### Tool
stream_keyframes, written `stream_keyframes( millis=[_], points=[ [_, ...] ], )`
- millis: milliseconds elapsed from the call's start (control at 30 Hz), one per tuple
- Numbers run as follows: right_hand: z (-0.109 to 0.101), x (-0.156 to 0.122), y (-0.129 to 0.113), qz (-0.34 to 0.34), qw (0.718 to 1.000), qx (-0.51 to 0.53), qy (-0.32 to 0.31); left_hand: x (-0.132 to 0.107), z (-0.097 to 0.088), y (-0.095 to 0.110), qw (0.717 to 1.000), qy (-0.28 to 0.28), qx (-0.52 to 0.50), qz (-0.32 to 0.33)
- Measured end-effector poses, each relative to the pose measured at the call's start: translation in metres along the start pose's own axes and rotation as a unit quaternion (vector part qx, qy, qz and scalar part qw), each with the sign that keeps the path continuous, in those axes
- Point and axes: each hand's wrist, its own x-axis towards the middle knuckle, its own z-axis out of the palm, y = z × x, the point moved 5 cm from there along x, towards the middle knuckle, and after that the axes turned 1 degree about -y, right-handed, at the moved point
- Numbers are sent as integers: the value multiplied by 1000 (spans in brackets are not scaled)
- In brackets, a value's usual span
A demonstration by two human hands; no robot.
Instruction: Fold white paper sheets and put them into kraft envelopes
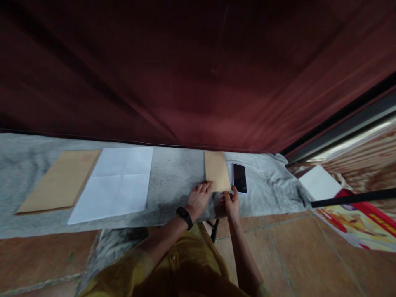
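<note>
A dark red curtain [198, 74] is hanging behind a grey cloth [173, 181] spread over terracotta floor tiles [293, 247], daylight glinting on a metal frame [349, 132].

No legible text on anything.

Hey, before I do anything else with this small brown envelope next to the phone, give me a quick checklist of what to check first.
1. Left hand on the small brown envelope: fingers lie flat at its near left corner. Ok.
2. Right hand at the near right corner: fingers curled, grip hidden. Cannot tell.
3. Envelope flat on the grey cloth: ok.
4. Room on the right: the phone lies close alongside the envelope's edge. Not ok.
5. White sheet unfolded, flat, well off to the left: ok.
</note>
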Motion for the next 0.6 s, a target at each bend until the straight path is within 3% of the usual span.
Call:
stream_keyframes(
  millis=[400,600],
  points=[
    [0,-49,4,-105,994,-24,15,-35,-3,-23,996,-4,-89,-15],
    [23,-62,8,-135,989,-10,-57,-81,-10,-68,993,78,-76,-55]
  ],
)
